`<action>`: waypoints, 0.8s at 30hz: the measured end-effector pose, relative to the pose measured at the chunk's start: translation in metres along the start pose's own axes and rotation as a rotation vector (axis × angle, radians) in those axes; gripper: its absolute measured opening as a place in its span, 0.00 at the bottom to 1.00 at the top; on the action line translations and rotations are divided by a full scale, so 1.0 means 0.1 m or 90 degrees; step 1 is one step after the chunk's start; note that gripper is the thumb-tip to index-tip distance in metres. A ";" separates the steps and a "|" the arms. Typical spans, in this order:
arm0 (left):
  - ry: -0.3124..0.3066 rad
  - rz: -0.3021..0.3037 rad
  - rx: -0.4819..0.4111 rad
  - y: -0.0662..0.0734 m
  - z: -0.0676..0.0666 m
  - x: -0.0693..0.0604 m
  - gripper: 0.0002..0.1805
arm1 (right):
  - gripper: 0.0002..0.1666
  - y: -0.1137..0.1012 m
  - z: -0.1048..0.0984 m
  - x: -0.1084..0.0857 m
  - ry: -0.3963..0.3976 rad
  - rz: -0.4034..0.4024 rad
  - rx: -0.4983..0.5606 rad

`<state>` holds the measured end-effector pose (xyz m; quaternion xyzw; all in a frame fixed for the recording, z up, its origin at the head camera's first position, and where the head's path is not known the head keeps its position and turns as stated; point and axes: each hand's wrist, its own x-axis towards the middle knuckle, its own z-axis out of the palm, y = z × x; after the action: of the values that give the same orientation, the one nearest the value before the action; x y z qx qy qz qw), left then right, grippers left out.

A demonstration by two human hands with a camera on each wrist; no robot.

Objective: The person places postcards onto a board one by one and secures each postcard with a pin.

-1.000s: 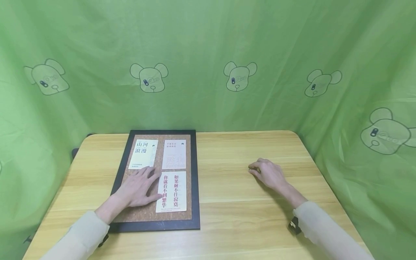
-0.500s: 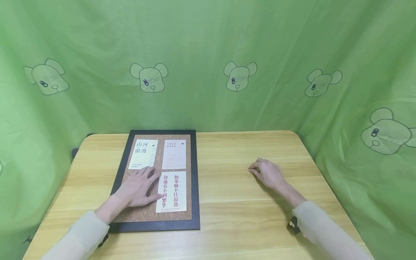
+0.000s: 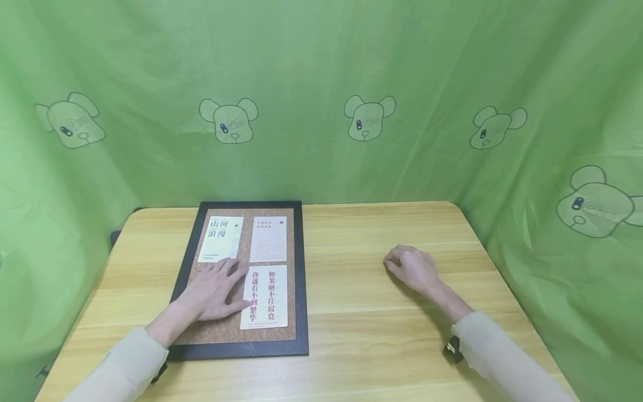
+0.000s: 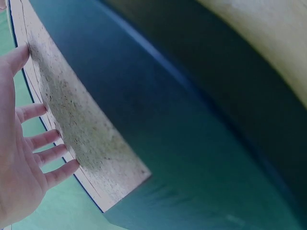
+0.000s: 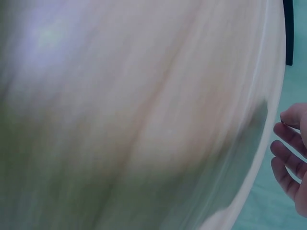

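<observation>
A cork board [image 3: 216, 334] with a black frame lies flat on the table. My left hand [image 3: 215, 290] rests on it with fingers spread; in the left wrist view the fingertips touch the cork. Its thumb reaches the left edge of a card with red writing [image 3: 264, 298]. Just beyond the fingers lies a cream card [image 3: 219, 239], beside a pale pink card [image 3: 268, 239]. Away to the right, my right hand [image 3: 412, 269] hovers low over or touches the table; I cannot tell which. Its thumb and forefinger pinch a tiny object [image 5: 282, 122], too small to identify.
The light wooden table [image 3: 351, 329] carries the board on its left half. A green curtain [image 3: 321, 167] with bear-head prints hangs round the back and sides. A dark wrist strap [image 3: 453, 349] shows under the right sleeve.
My right thumb and forefinger have shifted slightly; a small tip that showed at them a second ago is hidden in the head view now. The left hand and board stay put.
</observation>
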<state>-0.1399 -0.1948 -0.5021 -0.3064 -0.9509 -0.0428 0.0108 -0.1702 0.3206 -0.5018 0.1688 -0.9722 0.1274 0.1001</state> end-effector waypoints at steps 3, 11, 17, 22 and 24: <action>-0.001 -0.001 -0.002 0.00 0.00 0.00 0.50 | 0.03 -0.04 -0.02 0.00 0.006 -0.011 -0.001; 0.002 -0.001 0.000 0.00 0.00 -0.01 0.49 | 0.05 -0.16 -0.03 0.02 0.068 -0.074 -0.013; 0.000 -0.001 -0.001 0.00 0.00 0.00 0.49 | 0.08 -0.21 -0.04 0.04 0.122 -0.112 -0.009; -0.004 -0.004 -0.001 0.00 0.00 0.00 0.49 | 0.12 -0.28 -0.07 0.06 0.143 -0.135 -0.013; -0.005 -0.004 0.000 0.00 0.00 0.00 0.49 | 0.12 -0.30 -0.09 0.06 0.150 -0.142 -0.016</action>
<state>-0.1401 -0.1949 -0.5018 -0.3037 -0.9518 -0.0415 0.0072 -0.1642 0.2936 -0.4858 0.2580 -0.9305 0.1224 0.2293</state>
